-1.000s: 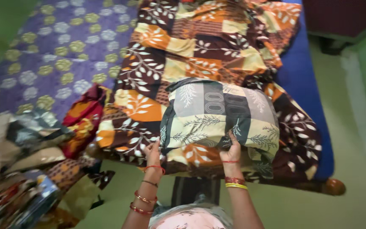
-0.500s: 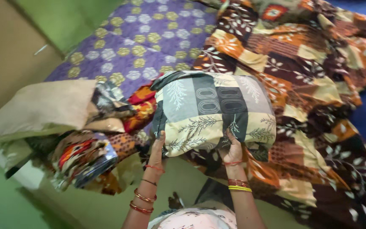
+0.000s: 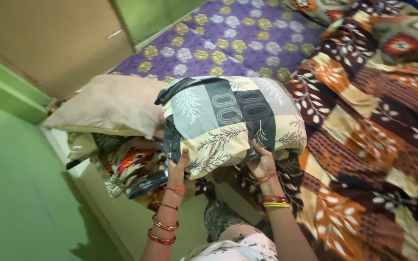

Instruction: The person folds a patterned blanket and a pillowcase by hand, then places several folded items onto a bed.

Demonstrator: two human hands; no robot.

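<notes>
A plump pillow (image 3: 233, 121) in a grey, black and cream patchwork cover with leaf prints is held up over the bed's edge. My left hand (image 3: 177, 166) grips its lower left edge, and my right hand (image 3: 263, 162) grips its lower right edge. Both wrists wear red and gold bangles. Under and right of the pillow lies a brown, orange and cream leaf-patterned blanket (image 3: 364, 140). To the left sits a beige pillow (image 3: 110, 104) on a heap of folded colourful cloths (image 3: 131, 164).
A purple sheet with yellow and white flowers (image 3: 228, 41) covers the bed behind. A green wall (image 3: 15, 193) and a brown panel (image 3: 59, 38) stand at left. Pale floor (image 3: 122, 222) shows beside my legs.
Both hands have carried the patchwork pillow leftward off the brown blanket toward the beige pillow and cloth heap. The view has swung left, bringing the wall in.
</notes>
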